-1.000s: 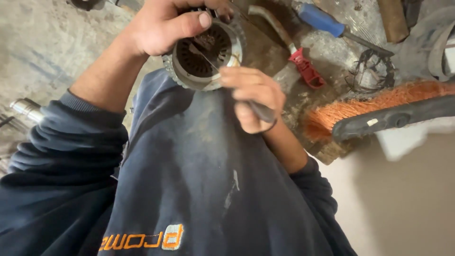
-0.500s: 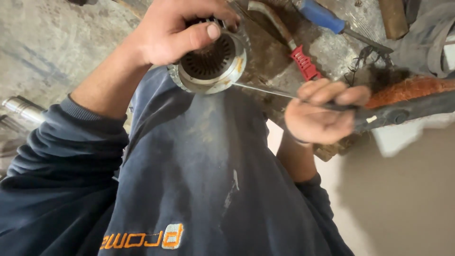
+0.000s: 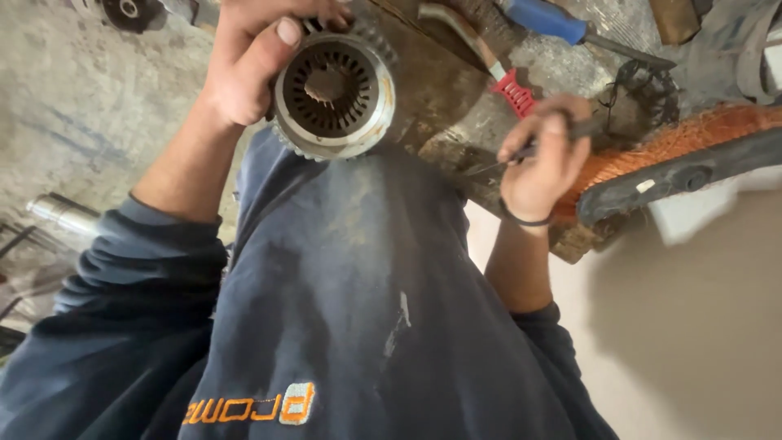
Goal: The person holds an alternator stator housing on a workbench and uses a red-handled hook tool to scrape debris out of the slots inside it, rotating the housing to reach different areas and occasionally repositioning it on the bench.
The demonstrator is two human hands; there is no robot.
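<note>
My left hand (image 3: 244, 69) wraps tight around the slotted metal stator (image 3: 334, 91); my right hand (image 3: 542, 159) pinches a thin pointed tool (image 3: 498, 163), well apart from it, near the orange brush (image 3: 676, 143).

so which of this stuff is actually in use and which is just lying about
In use:
- slotted metal ring, gripped by the left hand
- thin pointed tool, pinched in the right hand

Lying about:
- blue-handled screwdriver
- red-handled tool
- orange-bristled brush
- metal cylinder on the floor
</note>
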